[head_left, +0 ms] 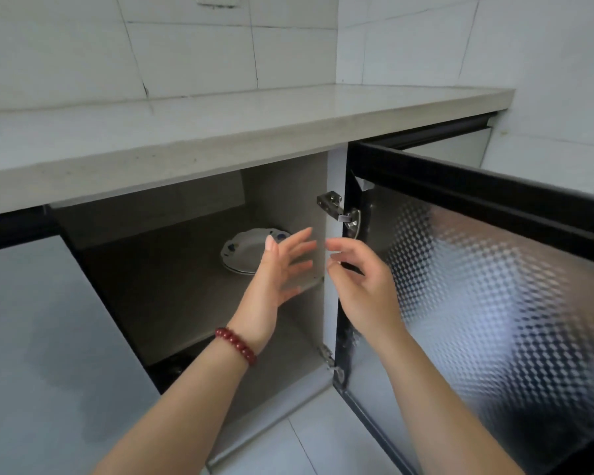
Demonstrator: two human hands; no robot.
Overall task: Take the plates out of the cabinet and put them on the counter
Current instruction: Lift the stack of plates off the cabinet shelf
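White plates with blue flower marks (244, 250) lie stacked on the upper shelf (172, 269) of the open cabinet, toward its right back. My left hand (275, 275), with a red bead bracelet on the wrist, is held open in front of the plates, hiding their right part. My right hand (360, 286) hovers open by the cabinet's right wall, fingers loosely curled, holding nothing. The pale stone counter (220, 128) runs above the cabinet.
The cabinet door (477, 286), black-framed with patterned glass, stands swung open on the right beside my right arm. A closed grey door (42, 337) is at the left. White tiled wall behind the counter; tiled floor (323, 450) below.
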